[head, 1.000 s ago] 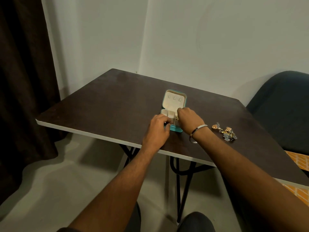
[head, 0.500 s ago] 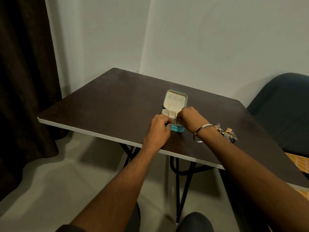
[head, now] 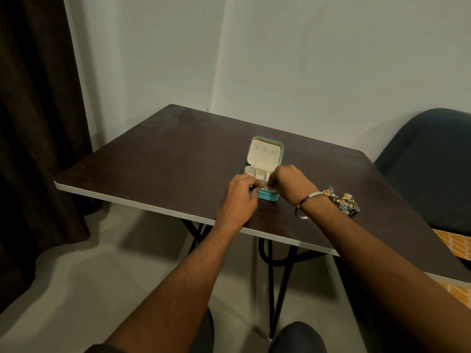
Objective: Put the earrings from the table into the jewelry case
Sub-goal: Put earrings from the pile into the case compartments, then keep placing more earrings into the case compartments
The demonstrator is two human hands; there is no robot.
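Observation:
A small teal jewelry case (head: 265,154) stands open in the middle of the dark table (head: 163,159). Its cream lid is raised and its front tray is divided into compartments. My left hand (head: 240,197) grips the case's front left corner. My right hand (head: 290,182) hovers over the tray's right side, its fingertips pinched on a small earring that is barely visible. Behind my right wrist, a pile of gold and silver earrings (head: 344,201) lies on the table to the right of the case.
A silver bangle (head: 305,202) circles my right wrist. A dark chair (head: 430,159) stands to the right of the table and a dark curtain (head: 35,149) hangs at the left. The table's white front edge (head: 142,206) is near my forearms.
My right hand has shifted slightly forward and left over the case tray. My left hand has stayed on the case's front corner. The earring pile has not moved.

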